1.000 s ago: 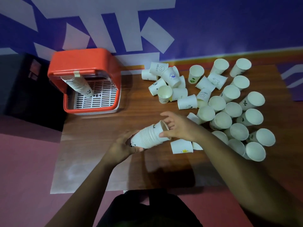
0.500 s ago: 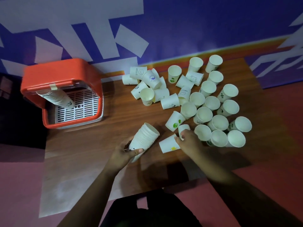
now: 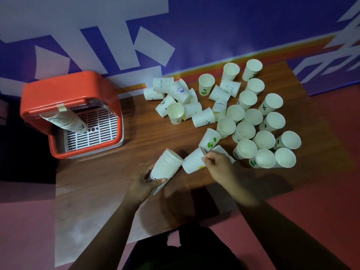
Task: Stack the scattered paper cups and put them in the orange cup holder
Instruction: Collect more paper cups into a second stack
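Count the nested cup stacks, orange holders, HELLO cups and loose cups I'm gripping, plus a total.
Nested cup stacks: 2, the holder stack and the hand stack in the grip of the left hand
Orange cup holder: 1
HELLO cups: 2, the far HELLO cup and the near HELLO cup
Loose cups gripped: 1, the yellow-marked cup in the right hand
Total: 6

Left forearm (image 3: 109, 230), right forearm (image 3: 272, 221): bare. Black garment (image 3: 187, 248).
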The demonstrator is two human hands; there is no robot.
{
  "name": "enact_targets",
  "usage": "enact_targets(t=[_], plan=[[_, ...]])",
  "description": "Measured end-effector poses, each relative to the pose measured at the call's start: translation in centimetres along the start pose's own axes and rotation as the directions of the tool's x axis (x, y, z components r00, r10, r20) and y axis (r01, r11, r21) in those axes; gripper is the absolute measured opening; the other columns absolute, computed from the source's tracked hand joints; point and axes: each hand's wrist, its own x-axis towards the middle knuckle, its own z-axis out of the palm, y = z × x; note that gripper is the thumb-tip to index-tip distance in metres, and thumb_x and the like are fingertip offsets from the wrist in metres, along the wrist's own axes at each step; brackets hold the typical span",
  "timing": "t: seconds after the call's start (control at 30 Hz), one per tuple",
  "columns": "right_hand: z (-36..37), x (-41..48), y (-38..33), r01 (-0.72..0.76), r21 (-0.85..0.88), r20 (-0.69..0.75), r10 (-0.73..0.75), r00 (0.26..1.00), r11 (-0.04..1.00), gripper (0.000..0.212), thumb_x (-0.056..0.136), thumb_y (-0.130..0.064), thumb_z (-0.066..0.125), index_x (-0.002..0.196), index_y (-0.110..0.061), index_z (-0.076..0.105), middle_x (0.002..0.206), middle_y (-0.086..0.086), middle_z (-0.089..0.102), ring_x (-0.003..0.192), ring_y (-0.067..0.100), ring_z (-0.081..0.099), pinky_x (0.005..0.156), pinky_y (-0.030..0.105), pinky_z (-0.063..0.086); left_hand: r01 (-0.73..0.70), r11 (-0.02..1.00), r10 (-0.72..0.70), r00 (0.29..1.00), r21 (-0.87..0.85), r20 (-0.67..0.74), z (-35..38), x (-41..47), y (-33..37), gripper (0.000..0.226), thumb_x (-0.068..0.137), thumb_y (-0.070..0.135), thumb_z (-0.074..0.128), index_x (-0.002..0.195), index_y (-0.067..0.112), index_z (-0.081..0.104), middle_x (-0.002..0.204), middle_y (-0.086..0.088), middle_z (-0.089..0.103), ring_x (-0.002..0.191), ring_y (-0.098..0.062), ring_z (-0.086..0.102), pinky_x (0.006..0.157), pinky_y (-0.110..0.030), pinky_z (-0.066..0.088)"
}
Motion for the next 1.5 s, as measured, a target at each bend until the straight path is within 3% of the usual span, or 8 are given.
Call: enact_targets(t=[0.13,0.33,0.47,0.63,0.87,1.0,1.2,1.5], plan=[[-1.7,-0.8,-2.3,0.055,0.251,-0.147,-0.018,0.989,0.966,0.009,0.09,-0.018,0.07,0.094,-0.011,0.072,0.091,-0.004,0.063,0.086,0.008,0.058,0.067,0.005,0.038,-0.043,0.991,0.051,0.997,0.13,-0.058,-1.6,0.1,-0.6,0.071,0.071,0.048,0.085,0.136,0.031,0.062,0.129,0.016,0.068,0.118,-0.004,0.062,0.096,-0.029,0.051],[-0.4,-1.3,-4.7,0.067,0.323,-0.09,-0.04,0.995,0.944,0.011,0.088,-0.015,0.072,0.094,-0.006,0.075,0.113,-0.004,0.06,0.096,-0.005,0.055,0.074,0.001,0.039,-0.082,0.983,0.086,0.996,0.162,-0.019,-2.4,0.2,-0.6,0.069,0.076,0.024,0.09,0.138,0.029,0.06,0.131,0.015,0.065,0.12,-0.004,0.06,0.093,-0.017,0.046],[0.0,-0.7,-5.2,0.01,0.389,0.002,-0.012,1.0,0.921,0.013,0.087,-0.024,0.074,0.096,-0.015,0.077,0.133,-0.008,0.057,0.116,0.006,0.055,0.097,0.025,0.047,-0.086,0.989,0.085,0.996,0.121,0.015,-3.1,-0.7,-0.7,0.064,0.08,0.013,0.086,0.136,0.027,0.058,0.126,0.014,0.065,0.114,0.002,0.06,0.081,-0.001,0.045],[0.3,-1.2,-6.1,-0.03,0.408,0.124,-0.022,0.992,0.912,0.013,0.087,-0.024,0.074,0.098,-0.02,0.078,0.14,-0.006,0.057,0.126,0.007,0.052,0.11,0.035,0.042,-0.118,0.993,0.118,0.99,-0.001,0.081,-3.3,-1.4,-0.6,0.061,0.082,0.004,0.082,0.133,0.03,0.06,0.126,0.013,0.07,0.119,-0.002,0.063,0.087,-0.012,0.051],[3.7,-2.6,-6.7,0.102,0.189,0.234,-0.145,0.961,0.977,0.044,0.096,-0.038,0.059,0.102,0.005,0.07,0.148,-0.012,0.049,0.123,-0.008,0.046,0.105,0.023,0.04,-0.15,0.986,0.157,0.982,-0.07,0.108,-3.4,-1.0,0.1,0.073,0.071,0.036,0.086,0.138,0.026,0.059,0.134,0.002,0.066,0.125,-0.013,0.062,0.099,-0.029,0.053],[3.2,-3.2,-7.4,0.002,0.309,0.252,-0.084,0.964,0.951,0.034,0.1,-0.036,0.054,0.127,-0.019,0.065,0.132,-0.017,0.058,0.12,-0.004,0.05,0.089,0.003,0.036,-0.13,0.987,0.141,0.983,-0.099,0.114,-3.5,-1.3,-0.4,0.065,0.076,0.026,0.085,0.136,0.027,0.06,0.131,0.007,0.069,0.121,-0.009,0.064,0.092,-0.021,0.054],[4.0,-2.8,-7.5,-0.17,0.401,0.31,0.042,0.95,0.9,0.054,0.091,-0.053,0.06,0.14,-0.035,0.047,0.134,-0.007,0.057,0.123,0.011,0.056,0.106,0.037,0.047,-0.071,0.958,0.101,0.991,-0.276,0.093,-3.1,-1.9,0.4,0.051,0.088,0.025,0.078,0.136,0.029,0.06,0.128,0.005,0.071,0.117,-0.013,0.068,0.086,-0.025,0.056],[7.8,-1.3,-11.6,-0.112,0.485,0.331,-0.064,0.941,0.868,0.057,0.09,-0.043,0.066,0.142,-0.038,0.043,0.139,-0.004,0.055,0.122,0.012,0.056,0.097,0.039,0.056,-0.092,0.926,0.112,0.993,-0.365,0.035,-6.2,-2.5,-0.2,0.063,0.089,0.034,0.076,0.146,0.034,0.051,0.136,0.002,0.068,0.125,-0.017,0.064,0.092,-0.03,0.054]])
